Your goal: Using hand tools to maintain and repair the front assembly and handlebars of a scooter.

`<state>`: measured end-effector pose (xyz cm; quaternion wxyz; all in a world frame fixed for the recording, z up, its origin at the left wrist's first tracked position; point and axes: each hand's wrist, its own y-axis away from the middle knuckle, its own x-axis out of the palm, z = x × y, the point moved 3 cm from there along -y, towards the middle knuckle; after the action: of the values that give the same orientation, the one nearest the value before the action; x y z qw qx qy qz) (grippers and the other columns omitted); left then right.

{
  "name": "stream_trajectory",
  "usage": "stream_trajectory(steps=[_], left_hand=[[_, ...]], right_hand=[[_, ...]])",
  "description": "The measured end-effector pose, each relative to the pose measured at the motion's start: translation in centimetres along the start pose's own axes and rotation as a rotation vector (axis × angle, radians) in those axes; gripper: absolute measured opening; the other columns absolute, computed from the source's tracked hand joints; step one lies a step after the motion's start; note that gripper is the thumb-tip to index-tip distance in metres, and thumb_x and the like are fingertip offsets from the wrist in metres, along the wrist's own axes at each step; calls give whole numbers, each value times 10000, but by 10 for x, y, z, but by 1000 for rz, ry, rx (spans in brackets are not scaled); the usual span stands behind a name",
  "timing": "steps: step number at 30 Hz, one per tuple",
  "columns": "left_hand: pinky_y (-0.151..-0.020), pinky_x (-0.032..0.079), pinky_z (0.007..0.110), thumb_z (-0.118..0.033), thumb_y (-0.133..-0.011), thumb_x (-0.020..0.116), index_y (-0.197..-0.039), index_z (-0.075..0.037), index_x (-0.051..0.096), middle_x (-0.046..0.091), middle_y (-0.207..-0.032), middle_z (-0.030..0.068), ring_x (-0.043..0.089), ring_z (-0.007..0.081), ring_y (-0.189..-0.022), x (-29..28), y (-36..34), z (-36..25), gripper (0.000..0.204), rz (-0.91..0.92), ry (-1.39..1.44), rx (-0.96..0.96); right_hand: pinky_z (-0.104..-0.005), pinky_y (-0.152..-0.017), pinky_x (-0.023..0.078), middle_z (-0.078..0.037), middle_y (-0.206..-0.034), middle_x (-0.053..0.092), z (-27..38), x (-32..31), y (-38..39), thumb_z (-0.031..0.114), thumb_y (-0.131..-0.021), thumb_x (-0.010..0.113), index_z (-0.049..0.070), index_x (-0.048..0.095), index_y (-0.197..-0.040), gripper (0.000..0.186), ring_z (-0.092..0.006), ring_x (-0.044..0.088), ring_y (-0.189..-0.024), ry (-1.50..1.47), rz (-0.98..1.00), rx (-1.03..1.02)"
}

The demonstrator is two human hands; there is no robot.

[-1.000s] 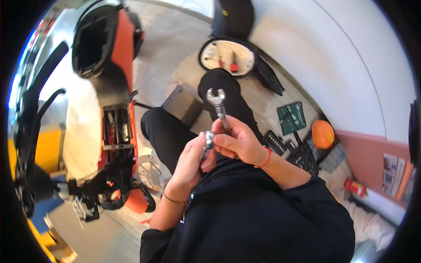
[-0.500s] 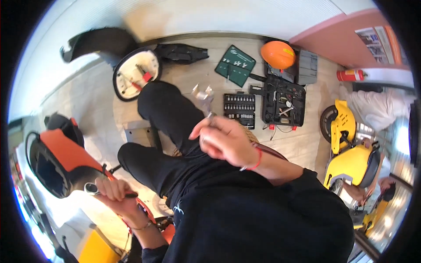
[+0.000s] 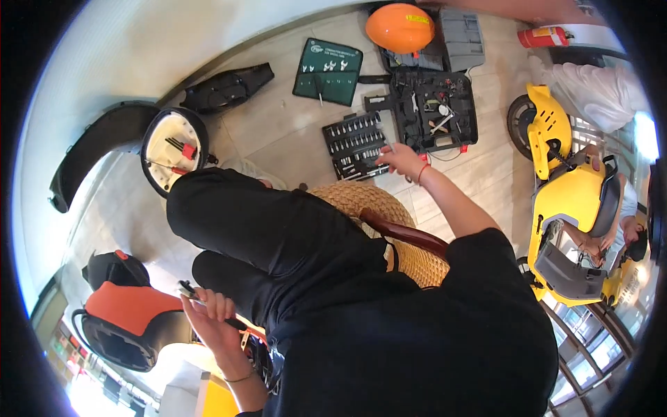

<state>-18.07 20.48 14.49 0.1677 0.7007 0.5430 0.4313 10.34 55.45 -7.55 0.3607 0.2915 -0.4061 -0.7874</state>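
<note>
At lower left my left hand (image 3: 214,321) is closed round a ratchet wrench, whose dark handle end (image 3: 240,324) and head (image 3: 185,286) stick out either side. My right hand (image 3: 404,164) reaches out over the right edge of a black socket tray (image 3: 353,144) with rows of silver sockets. Its fingers are pinched on a small silver metal piece (image 3: 390,146), too small to name surely. Beside that hand lies an open black toolbox (image 3: 436,104) with loose tools in it.
A green wrench pouch (image 3: 326,83) and orange helmet (image 3: 399,28) lie at the back. A white-lined round shell (image 3: 174,142) holds red-handled tools. An orange-and-black seat part (image 3: 132,309) is at left, a woven stool (image 3: 372,201) beneath me. A co-worker handles a yellow scooter (image 3: 573,194).
My right hand has moved from above my lap out to the socket tray. My left hand has turned the ratchet wrench. The view has swung, and my knees have shifted left.
</note>
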Motion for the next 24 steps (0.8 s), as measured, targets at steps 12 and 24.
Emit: stream_trajectory(steps=[12, 24], left_hand=[[-472, 313, 214, -390, -943, 455, -801, -82, 483, 346, -569, -31, 315, 75, -489, -79, -18, -2, 341, -384, 65, -45], [-483, 339, 237, -503, -880, 507, -759, -152, 497, 341, -528, -45, 358, 93, -469, -169, -9, 39, 372, -820, -271, -308]], right_hand=[[-364, -733, 485, -138, -851, 656, -180, 41, -129, 258, -749, 666, 57, 656, -910, 258, -276, 630, -799, 443, -225, -37], [-372, -759, 497, -142, -891, 665, -151, 95, -176, 203, -746, 685, 48, 620, -946, 261, -293, 638, -863, 362, -467, 86]])
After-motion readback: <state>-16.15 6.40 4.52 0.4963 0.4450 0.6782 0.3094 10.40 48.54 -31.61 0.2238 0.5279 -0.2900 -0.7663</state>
